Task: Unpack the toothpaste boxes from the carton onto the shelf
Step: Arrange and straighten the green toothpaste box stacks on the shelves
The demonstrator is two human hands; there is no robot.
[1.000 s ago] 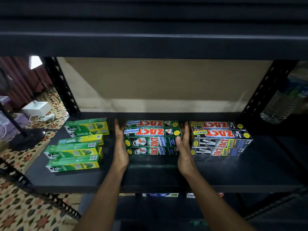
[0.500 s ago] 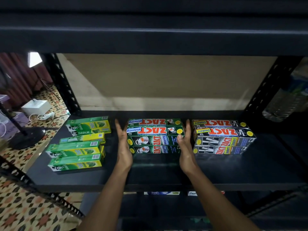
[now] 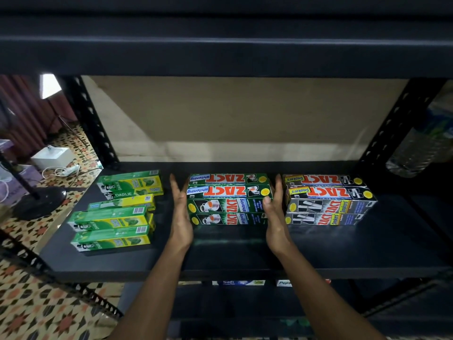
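Shelf [image 3: 245, 251]: black board, bearing all your boxes.
ZACT Whitening stack [image 3: 229, 201]: green boxes, two deep and two high, lying flat at mid-shelf, long sides toward you. Your left hand [image 3: 180, 217] and right hand [image 3: 275, 217] stand straight-fingered at its two ends.
ZACT Smokers stack [image 3: 328, 201]: black-and-silver boxes, same two-by-two block, just right of the green stack.
Darlie boxes [image 3: 115, 212]: green-and-yellow, lying flat at the shelf's left, loosely grouped, slightly askew.

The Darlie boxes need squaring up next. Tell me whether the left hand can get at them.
Probably yes. The left hand lies open against the green ZACT stack, and the Darlie boxes sit just to its left on the same shelf, with nothing between them.
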